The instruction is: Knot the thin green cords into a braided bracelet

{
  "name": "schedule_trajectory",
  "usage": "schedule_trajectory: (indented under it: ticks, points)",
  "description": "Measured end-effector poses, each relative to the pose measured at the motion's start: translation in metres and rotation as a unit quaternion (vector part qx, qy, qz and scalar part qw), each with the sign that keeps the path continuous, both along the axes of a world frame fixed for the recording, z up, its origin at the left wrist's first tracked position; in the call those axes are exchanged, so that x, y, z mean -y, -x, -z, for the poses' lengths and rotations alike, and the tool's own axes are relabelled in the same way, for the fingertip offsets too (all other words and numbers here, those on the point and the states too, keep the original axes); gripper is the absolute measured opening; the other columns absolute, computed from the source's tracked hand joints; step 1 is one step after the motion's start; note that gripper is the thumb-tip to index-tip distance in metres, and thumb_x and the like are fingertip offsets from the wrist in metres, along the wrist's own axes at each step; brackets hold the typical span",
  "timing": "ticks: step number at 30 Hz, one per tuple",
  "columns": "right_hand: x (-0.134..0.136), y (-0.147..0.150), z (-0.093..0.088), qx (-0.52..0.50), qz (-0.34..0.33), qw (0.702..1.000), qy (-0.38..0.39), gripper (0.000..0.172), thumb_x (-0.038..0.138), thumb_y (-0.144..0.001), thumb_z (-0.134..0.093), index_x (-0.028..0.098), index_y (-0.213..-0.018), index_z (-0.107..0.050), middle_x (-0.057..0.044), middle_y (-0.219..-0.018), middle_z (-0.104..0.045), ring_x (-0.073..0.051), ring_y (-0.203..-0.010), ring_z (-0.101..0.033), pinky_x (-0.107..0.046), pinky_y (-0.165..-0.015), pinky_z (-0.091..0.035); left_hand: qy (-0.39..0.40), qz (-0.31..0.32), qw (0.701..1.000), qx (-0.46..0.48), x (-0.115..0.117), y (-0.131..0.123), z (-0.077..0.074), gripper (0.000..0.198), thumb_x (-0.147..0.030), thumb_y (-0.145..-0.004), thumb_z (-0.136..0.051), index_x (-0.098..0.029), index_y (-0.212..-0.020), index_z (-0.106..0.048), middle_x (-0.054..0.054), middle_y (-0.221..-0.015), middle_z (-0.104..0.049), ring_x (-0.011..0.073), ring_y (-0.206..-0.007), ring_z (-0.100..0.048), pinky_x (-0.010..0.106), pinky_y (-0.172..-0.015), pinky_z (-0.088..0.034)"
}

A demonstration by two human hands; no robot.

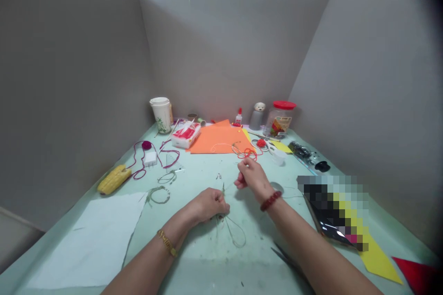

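My left hand [210, 206] is low over the table, its fingers pinched on a thin green cord [236, 234]. A loop of that cord hangs out below the fingers and lies on the tabletop. Up and to the right, my right hand [252, 175] is closed with its fingertips together; a fine strand seems to run from it toward the left hand. Two coiled green cord bracelets [159, 195] rest left of my left hand. Under my right forearm, dark scissors or tweezers [289, 258] are partly hidden.
A white sheet [90, 239] and a yellow corn-shaped object [115, 179] lie at left. Orange paper [218, 140], a tissue pack [187, 134], a paper cup [161, 115] and a red-lidded jar [278, 119] stand toward the back. A blurred-out phone-like object [328, 221] lies right.
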State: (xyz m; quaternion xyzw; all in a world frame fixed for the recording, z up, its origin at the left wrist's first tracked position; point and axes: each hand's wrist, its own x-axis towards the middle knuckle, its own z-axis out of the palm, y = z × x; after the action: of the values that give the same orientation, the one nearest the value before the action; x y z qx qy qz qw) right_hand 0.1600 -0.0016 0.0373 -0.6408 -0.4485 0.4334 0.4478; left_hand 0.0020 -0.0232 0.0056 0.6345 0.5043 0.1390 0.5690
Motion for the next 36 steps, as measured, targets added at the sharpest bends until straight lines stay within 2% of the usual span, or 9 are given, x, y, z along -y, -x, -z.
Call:
schedule_trajectory:
  ticks: [4,5,9,12,16,20,24,29,36]
  points:
    - [0.042,-0.02,-0.008,0.113,-0.167,0.977,0.075,0.012,0.022,-0.074,-0.049,0.02,-0.064,-0.044,0.001,-0.052,-0.059,-0.008,-0.03,-0.046,-0.019,-0.03,-0.031,-0.006,0.002,1.0,-0.005,0.0,0.0,0.002,0.026,-0.039,-0.064,-0.06,-0.019,-0.065,-0.045,-0.008,-0.045,-0.038,0.0044,-0.035,-0.026,0.018,-0.035,-0.019]
    - [0.048,-0.022,-0.009,0.141,-0.17,0.973,0.065,0.01,0.022,-0.074,-0.051,0.019,-0.064,-0.047,0.0,-0.058,-0.062,-0.007,-0.03,-0.046,-0.019,-0.03,-0.03,-0.008,0.003,1.0,-0.004,0.0,0.001,0.003,0.026,-0.04,-0.064,-0.06,-0.019,-0.065,-0.045,-0.007,-0.046,-0.04,0.0045,-0.036,-0.027,0.018,-0.034,-0.019]
    - [0.045,-0.01,-0.005,0.206,-0.043,0.974,-0.087,0.008,0.021,-0.074,-0.051,0.019,-0.066,-0.053,-0.001,-0.063,-0.061,-0.009,-0.041,-0.052,-0.019,-0.036,-0.033,-0.014,0.0,1.0,0.0,0.0,0.001,0.004,0.025,-0.038,-0.064,-0.06,-0.019,-0.065,-0.045,-0.006,-0.049,-0.042,0.0046,-0.037,-0.029,0.018,-0.035,-0.019]
    - [0.029,0.008,0.007,0.11,-0.112,0.988,-0.002,0.004,0.019,-0.071,-0.051,0.019,-0.067,-0.054,0.0,-0.057,-0.057,-0.012,-0.042,-0.054,-0.019,-0.032,-0.034,-0.006,0.002,1.0,0.006,0.0,0.001,0.004,0.024,-0.037,-0.066,-0.059,-0.02,-0.065,-0.042,-0.008,-0.046,-0.035,0.0046,-0.036,-0.026,0.019,-0.035,-0.018]
    - [0.019,0.017,0.021,0.006,-0.152,0.982,0.116,0.011,0.015,-0.069,-0.048,0.017,-0.058,-0.049,0.002,-0.046,-0.051,-0.007,-0.031,-0.043,-0.019,-0.03,-0.032,0.012,0.007,1.0,0.023,-0.001,0.003,0.004,0.027,-0.039,-0.067,-0.059,-0.02,-0.065,-0.04,-0.009,-0.048,-0.033,0.0041,-0.038,-0.023,0.019,-0.036,-0.016]
    - [0.018,0.012,0.023,-0.037,-0.166,0.977,0.129,0.016,0.015,-0.069,-0.047,0.018,-0.054,-0.045,0.005,-0.04,-0.045,-0.005,-0.031,-0.036,-0.017,-0.031,-0.029,0.026,0.003,0.999,0.025,-0.001,0.003,0.0,0.029,-0.041,-0.064,-0.062,-0.019,-0.066,-0.042,-0.009,-0.049,-0.036,0.0041,-0.039,-0.024,0.019,-0.036,-0.018]
    - [0.018,0.008,0.021,-0.042,-0.187,0.972,0.135,0.018,0.015,-0.068,-0.048,0.018,-0.051,-0.041,0.008,-0.036,-0.034,-0.003,-0.03,-0.025,-0.017,-0.03,-0.018,0.023,0.004,1.0,0.018,0.001,0.003,-0.006,0.027,-0.039,-0.065,-0.06,-0.02,-0.065,-0.041,-0.008,-0.049,-0.037,0.0041,-0.038,-0.026,0.019,-0.035,-0.019]
    - [0.017,0.005,0.023,-0.091,-0.208,0.964,0.141,0.014,0.018,-0.067,-0.05,0.018,-0.055,-0.042,0.008,-0.041,-0.036,-0.003,-0.033,-0.025,-0.017,-0.032,-0.016,0.028,0.006,0.999,0.04,0.001,0.004,-0.008,0.028,-0.04,-0.065,-0.06,-0.02,-0.064,-0.041,-0.009,-0.05,-0.035,0.004,-0.039,-0.025,0.018,-0.036,-0.021]
    - [0.019,0.007,0.022,0.001,-0.191,0.973,0.128,0.015,0.014,-0.064,-0.044,0.019,-0.052,-0.037,0.01,-0.038,-0.026,-0.003,-0.032,-0.017,-0.02,-0.032,-0.011,0.02,0.011,1.0,0.014,0.0,0.007,-0.003,0.028,-0.042,-0.067,-0.061,-0.019,-0.068,-0.046,-0.008,-0.051,-0.034,0.0047,-0.041,-0.026,0.018,-0.036,-0.021]
